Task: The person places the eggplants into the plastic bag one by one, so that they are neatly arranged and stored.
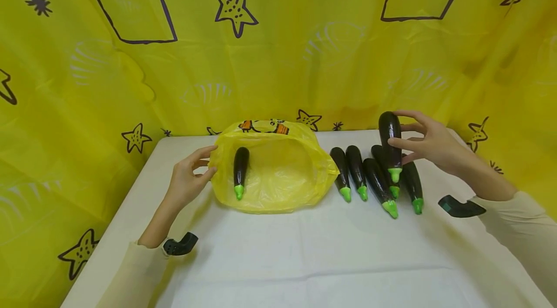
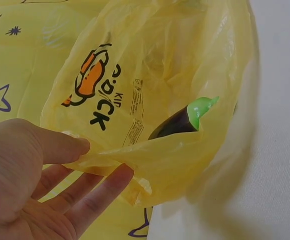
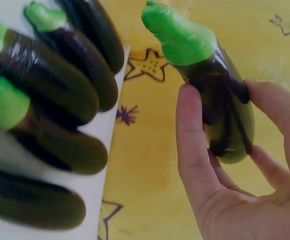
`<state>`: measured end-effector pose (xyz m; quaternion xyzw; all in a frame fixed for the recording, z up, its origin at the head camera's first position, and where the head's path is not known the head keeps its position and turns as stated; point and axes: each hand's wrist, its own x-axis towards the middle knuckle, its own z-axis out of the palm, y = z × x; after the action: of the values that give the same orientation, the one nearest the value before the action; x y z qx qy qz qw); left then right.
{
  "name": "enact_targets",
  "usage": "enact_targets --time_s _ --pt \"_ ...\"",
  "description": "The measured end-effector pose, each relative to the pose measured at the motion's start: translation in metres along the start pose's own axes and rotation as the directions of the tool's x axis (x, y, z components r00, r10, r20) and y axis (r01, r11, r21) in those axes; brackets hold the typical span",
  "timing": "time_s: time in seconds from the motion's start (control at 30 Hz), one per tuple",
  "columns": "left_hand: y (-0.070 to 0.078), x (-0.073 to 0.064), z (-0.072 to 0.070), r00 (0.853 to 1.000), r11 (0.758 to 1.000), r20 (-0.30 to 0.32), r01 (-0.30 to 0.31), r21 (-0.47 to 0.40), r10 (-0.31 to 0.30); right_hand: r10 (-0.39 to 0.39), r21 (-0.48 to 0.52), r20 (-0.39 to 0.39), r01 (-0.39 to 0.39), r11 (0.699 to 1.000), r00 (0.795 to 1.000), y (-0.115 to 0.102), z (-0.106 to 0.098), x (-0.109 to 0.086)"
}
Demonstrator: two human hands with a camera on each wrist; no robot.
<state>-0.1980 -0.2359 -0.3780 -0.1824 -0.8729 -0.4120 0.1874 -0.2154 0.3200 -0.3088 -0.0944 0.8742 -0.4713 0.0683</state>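
A yellow plastic bag point(image 1: 283, 175) lies with its mouth spread towards me on the white table. One dark eggplant point(image 1: 241, 167) with a green stem end is inside it, on the left. My left hand point(image 1: 186, 177) pinches the bag's left rim, thumb on one side of the film and fingers on the other. Above the table at the right, my right hand point(image 1: 437, 143) grips another eggplant point(image 3: 224, 105) between thumb and fingers, its green end pointing down in the head view. Beneath and beside it lie several more eggplants point(image 1: 378, 184), partly overlapped by the held one.
A white cloth with faint creases covers the table point(image 1: 300, 259). Behind it hangs a yellow curtain point(image 1: 270, 71) printed with stars and shells, which also runs down both sides. A dark wrist device point(image 1: 180, 244) sits on the left sleeve and another point(image 1: 461, 206) on the right.
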Motion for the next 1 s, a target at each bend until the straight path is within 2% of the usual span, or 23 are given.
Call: enact_targets --time_s 0.2,0.5,1.0 --pt "0.0 0.0 0.0 1.0 1.0 -0.001 0.008 0.01 -0.008 -0.065 0.109 0.019 0.062 0.992 0.998 -0.009 0.018 0.004" --pt "0.0 0.0 0.0 1.0 1.0 0.002 0.016 0.011 -0.016 -0.134 0.15 0.054 0.124 0.981 0.99 -0.029 0.044 0.007" --pt "-0.001 -0.001 0.0 1.0 1.0 -0.003 0.012 0.006 -0.012 -0.209 0.266 0.14 0.167 0.95 0.968 -0.057 0.087 0.017"
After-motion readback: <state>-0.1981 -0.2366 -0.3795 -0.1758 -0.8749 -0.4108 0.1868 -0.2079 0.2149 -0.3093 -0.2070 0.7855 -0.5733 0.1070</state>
